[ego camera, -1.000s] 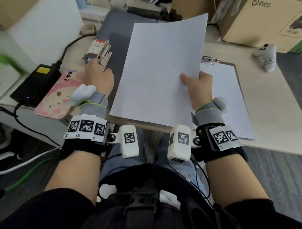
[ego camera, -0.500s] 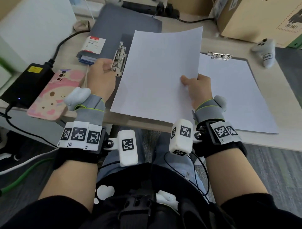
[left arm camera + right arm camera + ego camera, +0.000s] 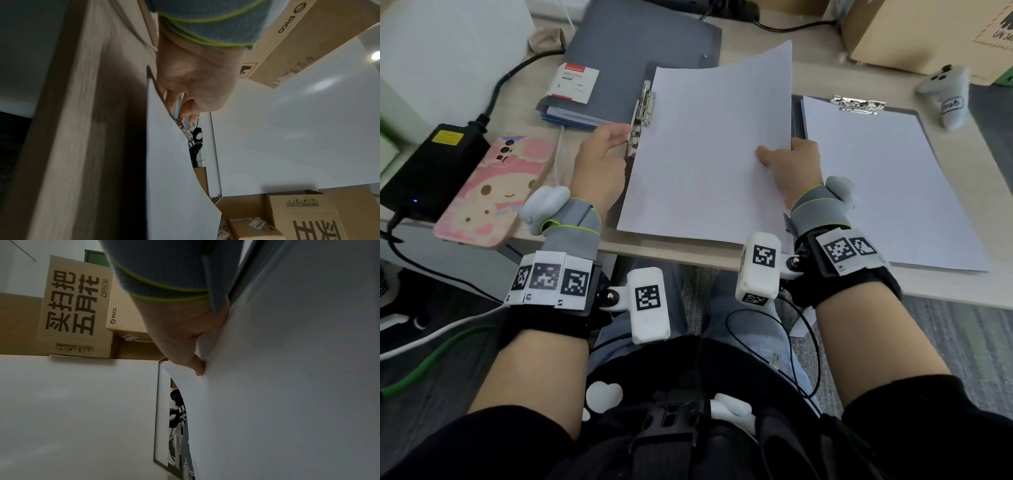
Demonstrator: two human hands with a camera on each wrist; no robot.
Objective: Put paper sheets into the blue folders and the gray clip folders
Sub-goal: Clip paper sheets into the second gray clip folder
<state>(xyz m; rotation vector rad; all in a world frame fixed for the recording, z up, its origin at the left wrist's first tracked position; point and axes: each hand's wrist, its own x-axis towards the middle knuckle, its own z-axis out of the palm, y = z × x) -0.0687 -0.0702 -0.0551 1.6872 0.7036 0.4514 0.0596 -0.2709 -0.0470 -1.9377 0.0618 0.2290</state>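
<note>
Folder [image 3: 640, 58], gray and open, is laid on the desk [image 3: 962, 284] at the far left centre, with its metal clip [image 3: 642, 118] along the inner left edge. Over its right half a paper sheet [image 3: 709, 154] is held, raised off the desk and slightly bowed, its left edge lying just beside the clip. The sheet is pinched at its right edge by the right hand [image 3: 792, 171], thumb on top and fingers hidden beneath; in the right wrist view the thumb [image 3: 197, 366] is seen pressed against the paper. The clip's near end is touched by the left hand [image 3: 599, 164], whose thumb and fingers are curled toward it; whether the clip is actually gripped cannot be told, and in the left wrist view the fingertips [image 3: 189, 113] are seen close by the metal. To the right a clipboard [image 3: 924, 137] is laid flat with a sheet [image 3: 887, 185] under its top clip. Cardboard boxes [image 3: 928, 34] are stacked at the far right. Left of the left hand a black power brick [image 3: 431, 168] and a pink phone [image 3: 496, 192] are placed side by side, the phone overhanging the near desk edge. A small booklet stack [image 3: 571, 99] with a red-and-white card on top is set at the folder's left edge. A gray controller [image 3: 945, 92] is placed at the far right.
</note>
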